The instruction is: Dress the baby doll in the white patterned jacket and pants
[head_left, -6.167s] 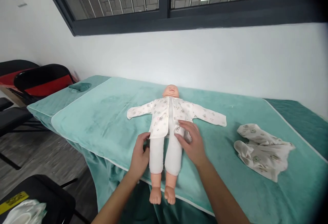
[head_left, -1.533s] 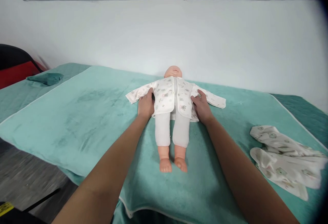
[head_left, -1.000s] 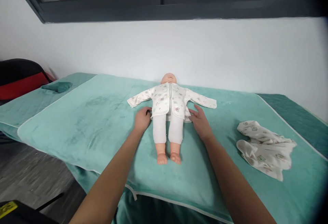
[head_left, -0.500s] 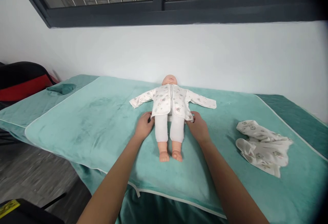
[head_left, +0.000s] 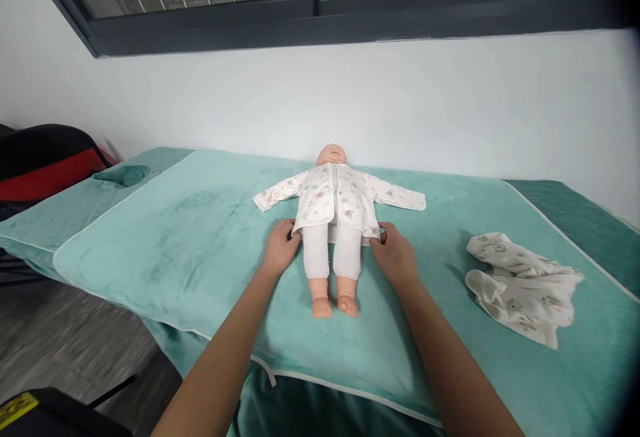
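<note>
Right hand [head_left: 397,257]: fingers, spread a second ago, have been closed on one lower corner of the white printed jacket [head_left: 315,200].
Left hand [head_left: 281,249]: thumb and fingers brought nearly together, the opposite lower corner pinched at their tips.
Jacket: draped on the doll's [head_left: 316,257] torso, sleeves stretched out.
Doll: laid face up on the green-covered bed [head_left: 200,250], between both hands.
Clothing [head_left: 530,297]: left crumpled, well apart from the right hand.

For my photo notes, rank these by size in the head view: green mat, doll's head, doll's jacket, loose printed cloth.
Largest to smallest:
Green mat
Doll's jacket and printed cloth, too alike to rank
Doll's head
</note>
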The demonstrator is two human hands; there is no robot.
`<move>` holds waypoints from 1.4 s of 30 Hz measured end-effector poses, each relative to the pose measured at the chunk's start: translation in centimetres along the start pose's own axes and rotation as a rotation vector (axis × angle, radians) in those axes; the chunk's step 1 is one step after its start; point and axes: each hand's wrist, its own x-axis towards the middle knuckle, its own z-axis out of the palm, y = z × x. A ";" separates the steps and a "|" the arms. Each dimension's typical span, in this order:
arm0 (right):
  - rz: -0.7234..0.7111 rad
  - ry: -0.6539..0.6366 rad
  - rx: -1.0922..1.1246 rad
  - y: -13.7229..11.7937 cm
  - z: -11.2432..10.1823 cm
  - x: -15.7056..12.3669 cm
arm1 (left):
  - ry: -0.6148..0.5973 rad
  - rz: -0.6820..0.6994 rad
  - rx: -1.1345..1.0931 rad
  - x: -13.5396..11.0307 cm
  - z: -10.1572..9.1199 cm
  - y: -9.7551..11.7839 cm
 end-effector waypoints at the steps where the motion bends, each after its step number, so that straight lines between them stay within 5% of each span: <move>1: 0.000 0.000 0.005 -0.1 -0.1 0.0 | 0.004 -0.001 -0.005 0.0 0.0 0.0; 5: -0.052 0.024 0.182 0.0 -0.2 -1.4 | 0.007 -0.005 -0.036 -0.1 0.0 0.0; 10: -0.104 0.185 0.502 2.2 -0.9 -6.5 | -0.002 0.007 -0.038 0.0 -0.1 -0.1; 16: -0.342 0.416 -0.124 6.9 -7.9 -8.7 | -0.013 0.022 -0.039 0.3 -0.3 -0.3; 19: -0.138 0.483 -0.384 9.3 -12.0 -7.2 | -0.016 0.022 -0.058 0.2 -0.4 -0.3; 22: 0.123 0.347 -0.424 10.9 -14.0 -5.7 | -0.010 0.027 -0.110 -0.1 -0.6 0.0; 24: 0.166 0.243 -0.380 10.7 -14.1 -5.1 | -0.009 0.027 -0.151 -0.5 -0.8 0.1; 26: 0.143 0.198 -0.229 9.0 -13.7 -5.1 | -0.004 0.011 -0.191 -1.1 -1.1 0.4; 29: 0.085 0.100 0.318 4.2 -12.4 -6.1 | 0.060 -0.072 -0.175 -2.3 -1.6 1.3; 32: 0.052 -0.060 0.846 -1.5 -10.6 -7.2 | 0.117 -0.127 -0.187 -3.8 -2.3 3.8; 34: 0.045 -0.147 1.025 -4.9 -9.2 -7.7 | 0.038 -0.119 -0.352 -4.9 -2.9 6.1; 38: 0.005 -0.312 1.226 -9.9 -6.8 -8.4 | -0.209 -0.082 -0.851 -6.5 -4.3 10.5; 42: -0.106 -0.390 1.001 -12.5 -5.8 -9.0 | -0.066 -0.134 -1.019 -7.1 -6.3 12.7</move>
